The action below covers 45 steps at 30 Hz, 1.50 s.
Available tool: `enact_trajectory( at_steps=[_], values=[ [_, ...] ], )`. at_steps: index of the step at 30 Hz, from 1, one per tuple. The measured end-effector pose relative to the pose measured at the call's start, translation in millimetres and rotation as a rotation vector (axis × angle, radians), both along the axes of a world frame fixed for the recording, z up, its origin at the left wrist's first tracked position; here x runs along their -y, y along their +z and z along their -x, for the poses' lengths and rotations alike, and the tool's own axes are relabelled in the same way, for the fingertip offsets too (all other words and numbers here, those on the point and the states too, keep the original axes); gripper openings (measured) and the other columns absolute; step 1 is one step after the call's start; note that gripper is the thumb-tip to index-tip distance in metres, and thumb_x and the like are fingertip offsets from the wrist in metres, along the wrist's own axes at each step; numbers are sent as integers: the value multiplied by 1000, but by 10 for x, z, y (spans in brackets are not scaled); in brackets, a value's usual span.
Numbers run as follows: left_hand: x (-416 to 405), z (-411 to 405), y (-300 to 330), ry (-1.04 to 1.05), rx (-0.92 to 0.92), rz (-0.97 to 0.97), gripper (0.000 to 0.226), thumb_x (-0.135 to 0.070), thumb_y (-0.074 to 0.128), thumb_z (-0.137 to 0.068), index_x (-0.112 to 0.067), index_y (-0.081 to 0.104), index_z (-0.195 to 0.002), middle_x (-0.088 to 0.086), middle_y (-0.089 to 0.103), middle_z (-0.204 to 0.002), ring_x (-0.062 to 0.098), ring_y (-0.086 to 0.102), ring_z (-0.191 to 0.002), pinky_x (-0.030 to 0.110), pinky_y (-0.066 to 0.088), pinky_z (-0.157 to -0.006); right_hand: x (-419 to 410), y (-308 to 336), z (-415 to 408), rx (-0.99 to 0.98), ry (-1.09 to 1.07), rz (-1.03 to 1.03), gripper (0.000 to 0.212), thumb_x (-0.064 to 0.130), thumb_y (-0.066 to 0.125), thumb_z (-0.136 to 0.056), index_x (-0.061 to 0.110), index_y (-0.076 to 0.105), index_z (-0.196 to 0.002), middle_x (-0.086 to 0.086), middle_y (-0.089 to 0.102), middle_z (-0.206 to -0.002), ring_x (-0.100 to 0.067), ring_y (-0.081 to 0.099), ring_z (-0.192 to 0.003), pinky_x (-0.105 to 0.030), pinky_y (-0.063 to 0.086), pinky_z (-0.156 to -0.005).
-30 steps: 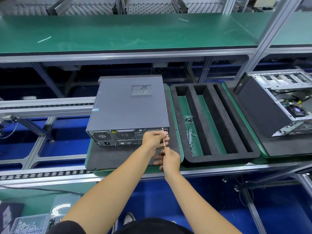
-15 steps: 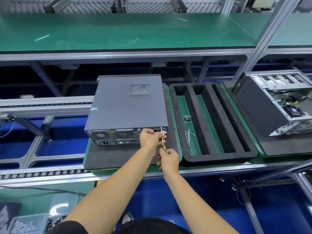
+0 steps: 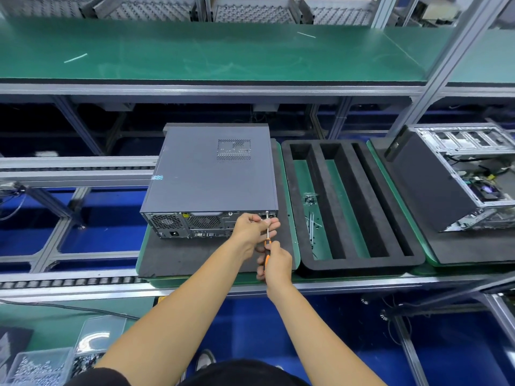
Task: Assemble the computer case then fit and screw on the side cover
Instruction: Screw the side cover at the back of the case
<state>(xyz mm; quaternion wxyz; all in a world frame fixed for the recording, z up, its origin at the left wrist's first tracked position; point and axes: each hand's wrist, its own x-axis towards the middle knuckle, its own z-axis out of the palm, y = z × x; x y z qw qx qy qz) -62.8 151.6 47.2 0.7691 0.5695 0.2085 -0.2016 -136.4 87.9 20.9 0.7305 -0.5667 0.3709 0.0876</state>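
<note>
Computer case: lies flat on a dark foam pad, rear panel facing the person, side cover on top with its vent grille toward the far right.
Screw: at the rear panel's upper right corner, the screwdriver tip meeting it.
Screwdriver: thin metal shaft, orange and black handle, pointing up at the rear panel.
Left hand: fingers curled, pinching the shaft just below the tip.
Right hand: wrapped around the handle, just below the left hand.
Foam tray: just right of the case, long slots; small screws and cable ties lie in the left slot.
Open chassis: far right, tilted on another foam pad.
Screw bins: clear plastic, lower left.
</note>
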Motion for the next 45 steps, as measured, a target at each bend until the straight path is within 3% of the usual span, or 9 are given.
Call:
enact_trajectory(
  at_steps=[3, 10, 13, 17, 22, 25, 30, 39, 45],
  values=[
    [-15, 2, 9, 27, -8, 85, 26, 11, 47, -101, -12, 34, -106, 27, 72, -104, 32, 75, -93, 41, 62, -83, 25, 12, -16, 14, -10, -16, 16, 20, 56, -92, 6, 58, -84, -4, 51, -58, -15, 36, -38, -21, 25, -40],
    [85, 22, 3, 230, -21, -28, 53, 15, 73, -81, -17, 32, -94, 22, 73, -87, 25, 76, -70, 30, 59, -55, 82, -53, 47, 38, 24, 136, 19, 20, 63, -97, 2, 61, -92, -9, 71, -73, -15, 62, -46, -26, 38, -40],
    [103, 25, -7, 244, -4, -66, 54, 12, 77, -79, -17, 33, -91, 18, 73, -84, 21, 75, -67, 30, 60, -57, 94, -73, 22, 38, -4, 136, 19, 19, 63, -98, 1, 57, -99, -12, 73, -74, -14, 60, -44, -26, 39, -38],
    [57, 60, -22, 134, 1, -35, 34, 0, 66, -95, -15, 36, -98, 17, 74, -95, 22, 77, -83, 37, 64, -69, 112, -68, -14, -6, -5, 51, 17, 20, 54, -96, 4, 59, -92, -15, 75, -71, -21, 62, -45, -24, 37, -39],
    [-3, 42, 23, 53, -7, -76, 36, 9, 58, -95, -16, 33, -99, 16, 77, -91, 27, 77, -86, 46, 62, -78, 100, -47, -47, -42, 34, 45, 31, 27, 46, -99, 3, 64, -91, -9, 72, -65, -18, 50, -36, -22, 30, -36],
    [28, 47, 24, 118, -24, -74, 42, 14, 59, -91, -17, 32, -98, 15, 77, -84, 28, 77, -81, 42, 64, -69, 108, -65, -10, 26, 29, 102, 21, 26, 56, -99, 5, 55, -95, -8, 63, -71, -14, 48, -39, -24, 33, -37],
    [49, 78, 14, 202, -18, -58, 49, 14, 68, -85, -18, 33, -97, 17, 76, -83, 23, 72, -63, 34, 61, -58, 94, -79, 32, 32, 10, 169, 23, 24, 62, -100, 5, 56, -89, -9, 71, -65, -22, 67, -47, -25, 40, -37],
    [36, 65, 52, 236, -4, -107, 52, 15, 68, -82, -19, 30, -91, 19, 72, -84, 24, 72, -67, 39, 59, -67, 46, -8, -16, -95, -49, -231, 15, 19, 58, -95, 7, 64, -88, -10, 63, -59, -17, 50, -40, -22, 36, -36],
    [58, 42, 35, 226, 12, -147, 51, 15, 66, -81, -19, 31, -92, 13, 76, -77, 19, 70, -59, 32, 54, -56, 112, 35, -1, -102, -63, -378, 22, 21, 57, -99, 9, 61, -82, -5, 58, -56, -12, 42, -37, -20, 34, -34]
  ],
)
